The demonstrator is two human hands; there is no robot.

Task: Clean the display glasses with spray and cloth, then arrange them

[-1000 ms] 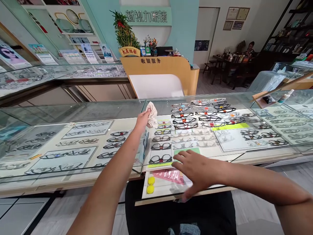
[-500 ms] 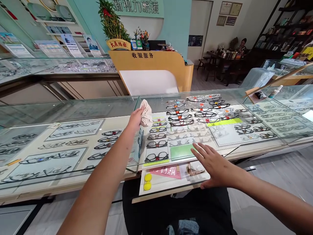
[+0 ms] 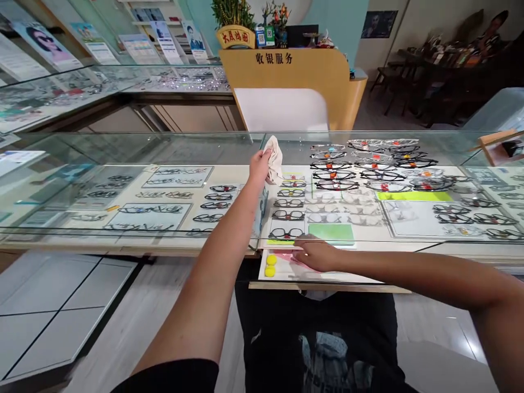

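A pale cloth [image 3: 274, 159] is bunched in my left hand [image 3: 258, 166], which is closed on it at the upright glass divider [image 3: 262, 204] of the display counter. My right hand [image 3: 319, 254] hovers over the pulled-out drawer [image 3: 368, 277] at the counter's front edge. Its fingers point left, bent and apart from the thumb, with nothing visible in them. Closest to its fingertips is a pair of black-framed eyeglasses [image 3: 286, 233], front-most in a column of frames. Beside the hand lies a green card [image 3: 331, 233]. Two yellow round cases [image 3: 270, 266] sit in the drawer's left end, near a pink sheet partly hidden by my hand.
Rows of eyeglasses [image 3: 333, 174] with coloured tags stand at the right of the divider. More frames [image 3: 215, 204] lie to its left. A wooden cashier desk [image 3: 286, 68] is behind the counter. A person [image 3: 491, 38] sits at the far right back.
My right hand has moved left and lowered from spread fingers above the drawer to near the front eyeglasses. My left hand still holds the cloth at the divider. The view has tilted down and turned left.
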